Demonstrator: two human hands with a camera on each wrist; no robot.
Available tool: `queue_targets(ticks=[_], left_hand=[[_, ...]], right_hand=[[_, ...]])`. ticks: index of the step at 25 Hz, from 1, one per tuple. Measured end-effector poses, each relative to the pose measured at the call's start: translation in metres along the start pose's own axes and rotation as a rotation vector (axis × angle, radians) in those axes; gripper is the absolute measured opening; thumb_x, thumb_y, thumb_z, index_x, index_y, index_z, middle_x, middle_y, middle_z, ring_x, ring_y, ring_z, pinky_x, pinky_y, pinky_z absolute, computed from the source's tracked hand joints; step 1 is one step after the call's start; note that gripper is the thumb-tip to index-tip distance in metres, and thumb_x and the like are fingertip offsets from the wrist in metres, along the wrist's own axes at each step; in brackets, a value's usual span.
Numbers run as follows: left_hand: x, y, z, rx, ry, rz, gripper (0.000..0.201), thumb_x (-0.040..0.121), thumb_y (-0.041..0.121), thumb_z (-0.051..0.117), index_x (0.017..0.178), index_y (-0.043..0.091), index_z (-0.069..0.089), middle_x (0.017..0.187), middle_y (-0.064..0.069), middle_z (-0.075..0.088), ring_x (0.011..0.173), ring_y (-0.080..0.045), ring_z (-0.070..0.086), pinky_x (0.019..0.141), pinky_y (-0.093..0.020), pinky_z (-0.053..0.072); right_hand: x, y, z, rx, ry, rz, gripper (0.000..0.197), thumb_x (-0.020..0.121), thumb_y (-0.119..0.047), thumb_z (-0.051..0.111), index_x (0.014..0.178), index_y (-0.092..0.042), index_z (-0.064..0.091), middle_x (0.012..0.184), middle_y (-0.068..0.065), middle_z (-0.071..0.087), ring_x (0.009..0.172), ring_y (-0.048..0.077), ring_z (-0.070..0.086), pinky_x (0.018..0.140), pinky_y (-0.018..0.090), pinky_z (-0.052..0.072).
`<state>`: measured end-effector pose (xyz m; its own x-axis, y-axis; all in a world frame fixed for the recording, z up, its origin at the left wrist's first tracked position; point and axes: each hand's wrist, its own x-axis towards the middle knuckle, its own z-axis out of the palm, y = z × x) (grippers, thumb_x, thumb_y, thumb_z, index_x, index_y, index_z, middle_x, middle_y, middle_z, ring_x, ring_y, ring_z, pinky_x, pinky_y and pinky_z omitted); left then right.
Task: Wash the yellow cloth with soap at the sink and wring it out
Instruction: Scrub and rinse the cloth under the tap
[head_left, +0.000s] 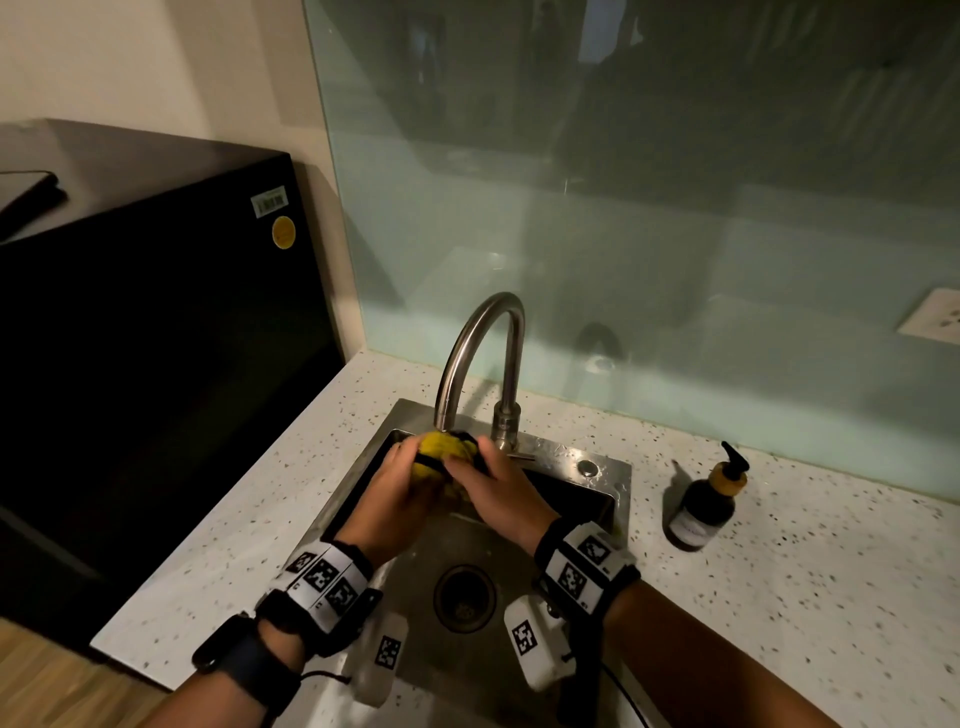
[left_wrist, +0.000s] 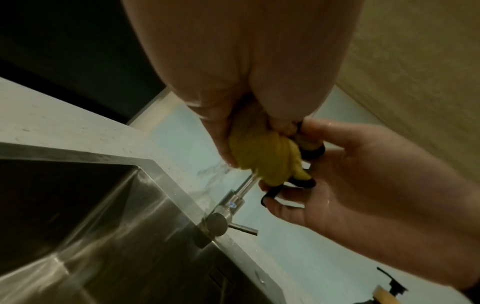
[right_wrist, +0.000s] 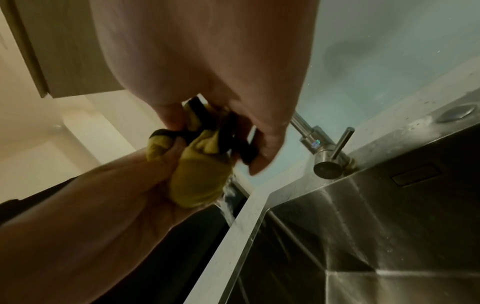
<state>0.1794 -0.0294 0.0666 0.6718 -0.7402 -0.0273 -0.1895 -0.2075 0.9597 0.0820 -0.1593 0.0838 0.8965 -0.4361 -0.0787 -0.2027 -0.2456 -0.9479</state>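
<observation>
While water runs from the tap (head_left: 480, 353), the left hand (head_left: 397, 499) and right hand (head_left: 496, 493) both grip the bunched yellow cloth (head_left: 439, 449) just under its spout, where it looks soft, soaked and best squeezed around its middle.

Two hands, left (head_left: 400, 499) and right (head_left: 501, 493), one yellow cloth (head_left: 441, 447), one sink (head_left: 582, 457) with one tap (head_left: 483, 332) and one drain (head_left: 464, 597), one soap bottle (head_left: 706, 504), one wall socket (head_left: 935, 317), two wrist bands.
</observation>
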Motion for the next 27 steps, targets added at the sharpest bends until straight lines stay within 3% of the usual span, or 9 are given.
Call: queue_targets(ticks=[2,5,9,11,14,16,18,22,27], left_hand=[[0.002,-0.001,0.000,-0.112,0.004,-0.003,0.046,0.094,0.045,0.060,0.123,0.010,0.059,0.119,-0.024,0.064,0.106,-0.048,0.063,0.090,-0.067,0.052],[0.004,-0.002,0.000,-0.193,0.018,-0.039,0.043,0.088,0.048,0.060,0.117,0.017,0.064,0.108,-0.021,0.070,0.098,-0.046,0.069,0.082,-0.070,0.054],[0.000,0.008,0.003,-0.268,-0.071,-0.105,0.030,0.098,0.028,0.058,0.125,0.016,0.055,0.118,-0.023,0.065,0.101,-0.042,0.068,0.087,-0.069,0.054],[0.000,0.006,0.003,-0.337,-0.073,-0.177,0.050,0.097,0.012,0.062,0.138,0.027,0.039,0.126,-0.013,0.054,0.104,-0.037,0.066,0.085,-0.058,0.059],[-0.005,0.009,0.004,-0.168,-0.069,-0.095,0.061,0.085,0.033,0.075,0.137,0.036,0.046,0.133,-0.010,0.043,0.112,-0.034,0.061,0.082,-0.051,0.063],[-0.003,0.006,0.007,-0.062,-0.097,-0.005,0.040,0.089,0.036,0.070,0.124,0.024,0.055,0.123,-0.021,0.054,0.100,-0.034,0.066,0.079,-0.056,0.061],[0.000,0.009,0.010,-0.095,-0.050,-0.079,0.017,0.101,0.024,0.056,0.114,0.013,0.053,0.109,-0.022,0.065,0.091,-0.034,0.070,0.080,-0.058,0.060],[0.002,0.010,0.009,-0.138,-0.025,-0.189,0.019,0.104,0.031,0.046,0.114,0.017,0.052,0.109,-0.018,0.071,0.096,-0.033,0.074,0.081,-0.059,0.061],[0.002,0.010,0.010,-0.219,-0.047,-0.205,0.021,0.100,0.015,0.058,0.116,0.016,0.045,0.122,-0.029,0.057,0.098,-0.042,0.068,0.077,-0.054,0.061]], right_hand=[[-0.002,0.001,-0.003,0.030,-0.050,-0.036,0.049,0.090,-0.038,0.066,0.131,-0.018,0.047,0.117,-0.004,0.056,0.106,0.009,0.058,0.094,0.032,0.053],[-0.007,0.009,-0.001,-0.054,-0.131,-0.104,0.091,0.079,-0.033,0.078,0.151,-0.027,0.023,0.139,-0.008,0.047,0.125,0.007,0.051,0.105,0.031,0.046],[-0.007,0.014,-0.005,-0.242,-0.022,-0.153,0.054,0.083,-0.015,0.074,0.132,-0.024,0.054,0.123,-0.003,0.063,0.110,0.009,0.058,0.098,0.029,0.051],[-0.006,0.016,-0.007,-0.276,0.076,-0.178,0.030,0.086,-0.007,0.067,0.115,-0.018,0.067,0.108,-0.001,0.070,0.095,0.006,0.062,0.086,0.024,0.055],[-0.008,0.013,-0.001,-0.289,0.169,-0.240,0.016,0.085,-0.004,0.068,0.098,-0.015,0.070,0.094,-0.001,0.068,0.080,-0.001,0.057,0.072,0.014,0.046],[-0.009,0.011,0.000,-0.265,0.149,-0.242,0.023,0.084,-0.005,0.069,0.095,-0.021,0.058,0.091,-0.007,0.061,0.079,-0.003,0.055,0.069,0.013,0.044],[-0.008,0.012,0.000,-0.182,0.064,-0.210,0.042,0.079,-0.008,0.075,0.107,-0.025,0.049,0.101,-0.009,0.060,0.091,0.001,0.060,0.076,0.019,0.053],[-0.010,0.017,0.003,-0.220,-0.053,-0.196,0.085,0.065,-0.030,0.086,0.137,-0.029,0.042,0.132,-0.009,0.052,0.116,0.005,0.053,0.099,0.025,0.048],[-0.011,0.016,-0.002,-0.276,0.047,-0.115,0.041,0.078,-0.006,0.073,0.117,-0.019,0.066,0.107,-0.002,0.070,0.092,0.006,0.063,0.087,0.027,0.056]])
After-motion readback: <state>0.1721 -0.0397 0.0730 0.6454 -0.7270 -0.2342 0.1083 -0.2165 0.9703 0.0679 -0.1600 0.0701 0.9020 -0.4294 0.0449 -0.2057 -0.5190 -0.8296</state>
